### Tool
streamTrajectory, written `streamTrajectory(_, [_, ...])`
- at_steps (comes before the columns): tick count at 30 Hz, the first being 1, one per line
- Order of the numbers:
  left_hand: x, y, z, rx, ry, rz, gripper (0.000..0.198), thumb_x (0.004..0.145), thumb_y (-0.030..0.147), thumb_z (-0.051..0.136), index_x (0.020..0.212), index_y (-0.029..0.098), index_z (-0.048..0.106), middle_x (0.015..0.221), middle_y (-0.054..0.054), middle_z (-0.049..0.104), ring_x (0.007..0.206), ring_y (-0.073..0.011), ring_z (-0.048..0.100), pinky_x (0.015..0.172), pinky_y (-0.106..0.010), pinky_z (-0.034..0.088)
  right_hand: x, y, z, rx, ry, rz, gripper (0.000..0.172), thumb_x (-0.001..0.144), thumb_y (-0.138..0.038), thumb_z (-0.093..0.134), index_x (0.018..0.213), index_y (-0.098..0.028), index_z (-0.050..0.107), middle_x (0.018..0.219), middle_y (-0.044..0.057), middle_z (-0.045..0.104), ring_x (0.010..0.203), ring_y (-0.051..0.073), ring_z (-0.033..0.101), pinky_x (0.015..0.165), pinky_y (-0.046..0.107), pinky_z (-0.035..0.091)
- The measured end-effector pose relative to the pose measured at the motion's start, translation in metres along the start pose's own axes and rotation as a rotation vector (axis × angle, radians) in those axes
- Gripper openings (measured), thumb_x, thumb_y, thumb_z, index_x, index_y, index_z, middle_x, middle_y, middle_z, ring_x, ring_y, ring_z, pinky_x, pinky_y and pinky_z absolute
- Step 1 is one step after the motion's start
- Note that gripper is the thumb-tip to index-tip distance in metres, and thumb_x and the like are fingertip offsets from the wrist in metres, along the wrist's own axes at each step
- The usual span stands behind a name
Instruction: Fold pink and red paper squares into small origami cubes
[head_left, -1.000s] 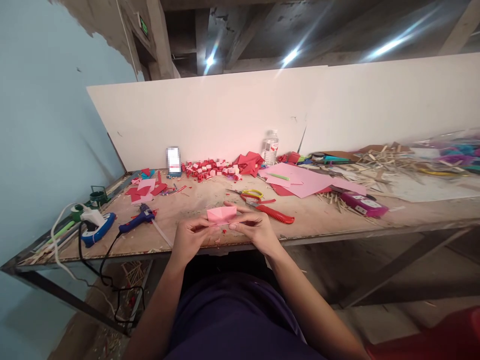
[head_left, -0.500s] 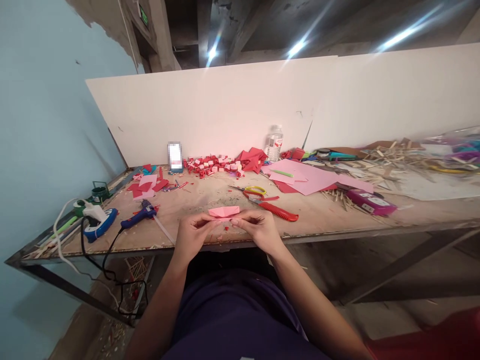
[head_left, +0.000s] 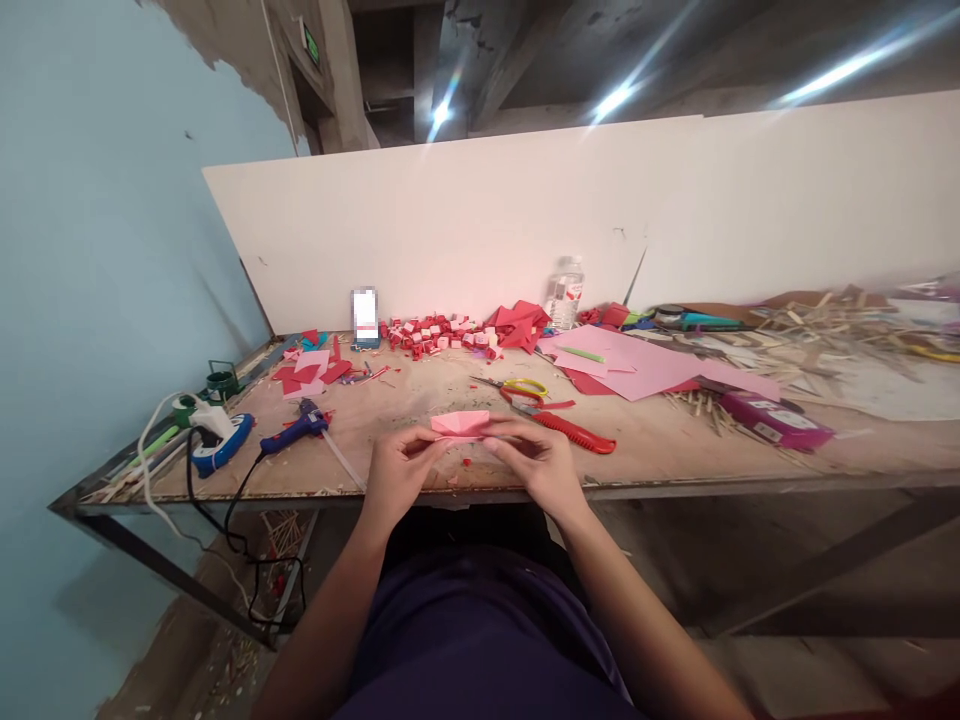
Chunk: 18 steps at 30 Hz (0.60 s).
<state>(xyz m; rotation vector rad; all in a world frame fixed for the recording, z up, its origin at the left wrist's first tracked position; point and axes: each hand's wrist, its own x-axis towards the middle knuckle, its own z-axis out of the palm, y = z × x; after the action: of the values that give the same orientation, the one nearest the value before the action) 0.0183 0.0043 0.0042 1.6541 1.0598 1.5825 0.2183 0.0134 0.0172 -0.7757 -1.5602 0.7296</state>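
Observation:
A folded piece of pink paper (head_left: 460, 424) is held up over the table's front edge, its creases facing me. My left hand (head_left: 401, 465) pinches its left end between thumb and fingers. At the right end, my right hand (head_left: 536, 460) grips it the same way. Just beyond my right hand lie a red utility knife (head_left: 581, 432) and scissors with yellow and red handles (head_left: 525, 388). Small red paper scraps (head_left: 467, 462) lie on the table below the folded paper.
A blue glue gun (head_left: 300, 425) and a power strip (head_left: 223, 445) with trailing cords are at left. Toward the back stand a phone (head_left: 365, 318), small red and pink folded pieces (head_left: 439, 333) and a water bottle (head_left: 568, 292). Pink sheets (head_left: 645, 365), a purple box (head_left: 776, 418) and wooden sticks (head_left: 825, 320) fill the right.
The whole scene has shifted a little to the right as my head turned slightly left. Both hands keep their pinch on the folded paper, with hardly any other movement.

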Motion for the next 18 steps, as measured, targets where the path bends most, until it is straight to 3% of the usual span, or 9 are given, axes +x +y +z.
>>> streamTrajectory(4, [0.004,0.001,0.004,0.233,-0.018,0.090,0.018,0.087,0.033,0.070,0.081,0.019,0.079,0.085,-0.007,0.081,0.080,-0.0240,0.074,0.081,-0.034,0.057,-0.008,-0.007,0.001,-0.099,0.275,-0.256,0.012,0.092,-0.031,0.069,0.093,-0.025,0.080,0.113,0.009,0.077,0.111,0.031,0.070,0.102,0.050,0.053])
streamTrajectory(6, [0.009,0.004,0.007,0.416,-0.122,0.198,0.017,0.090,0.027,0.064,0.088,0.022,0.080,0.090,-0.006,0.081,0.081,-0.0246,0.074,0.082,-0.036,0.057,-0.011,-0.022,0.007,-0.205,0.276,-0.448,0.021,0.092,-0.020,0.067,0.109,-0.026,0.078,0.115,0.010,0.076,0.108,0.030,0.071,0.100,0.050,0.054])
streamTrajectory(8, [0.018,0.010,0.014,0.520,-0.274,0.312,0.022,0.092,0.021,0.059,0.098,0.026,0.080,0.100,-0.004,0.081,0.089,-0.0261,0.073,0.083,-0.036,0.056,-0.009,-0.046,0.018,-0.303,0.105,-0.640,0.032,0.090,-0.011,0.063,0.116,-0.025,0.074,0.117,0.010,0.076,0.107,0.029,0.072,0.093,0.045,0.058])
streamTrajectory(9, [0.024,0.014,0.018,0.570,-0.353,0.382,0.023,0.092,0.022,0.059,0.102,0.026,0.080,0.105,-0.004,0.080,0.094,-0.0270,0.073,0.085,-0.036,0.056,-0.006,-0.059,0.026,-0.360,-0.047,-0.725,0.036,0.090,-0.008,0.061,0.119,-0.025,0.073,0.120,0.009,0.075,0.107,0.027,0.072,0.092,0.041,0.059])
streamTrajectory(12, [0.051,0.026,0.034,0.656,-0.352,0.422,0.026,0.094,0.023,0.055,0.106,0.024,0.078,0.105,-0.007,0.079,0.093,-0.0273,0.071,0.084,-0.038,0.054,0.009,-0.097,0.064,-0.475,-0.548,-0.981,0.033,0.093,-0.008,0.054,0.121,-0.015,0.070,0.125,0.012,0.073,0.113,0.025,0.069,0.098,0.036,0.056])
streamTrajectory(14, [0.075,0.033,0.046,0.711,-0.375,0.446,0.029,0.097,0.021,0.050,0.110,0.023,0.076,0.104,-0.007,0.078,0.092,-0.0254,0.070,0.086,-0.038,0.052,0.021,-0.112,0.097,-0.547,-0.728,-1.078,0.027,0.095,-0.008,0.053,0.115,-0.012,0.070,0.122,0.011,0.073,0.112,0.026,0.068,0.095,0.038,0.055])
streamTrajectory(16, [0.100,0.039,0.056,0.899,-0.493,0.550,0.029,0.095,0.012,0.046,0.102,0.017,0.075,0.093,-0.009,0.076,0.086,-0.0239,0.069,0.079,-0.035,0.050,0.030,-0.118,0.134,-0.569,-0.858,-1.135,0.020,0.096,-0.008,0.055,0.106,-0.013,0.071,0.118,0.010,0.074,0.107,0.023,0.068,0.094,0.037,0.053])
streamTrajectory(18, [0.123,0.043,0.065,1.048,-0.540,0.639,0.031,0.092,0.006,0.045,0.106,0.013,0.072,0.097,-0.012,0.075,0.087,-0.0253,0.069,0.073,-0.035,0.049,0.036,-0.122,0.168,-0.570,-1.017,-1.145,0.015,0.096,-0.009,0.057,0.099,-0.015,0.071,0.102,0.005,0.075,0.092,0.020,0.069,0.082,0.033,0.054])
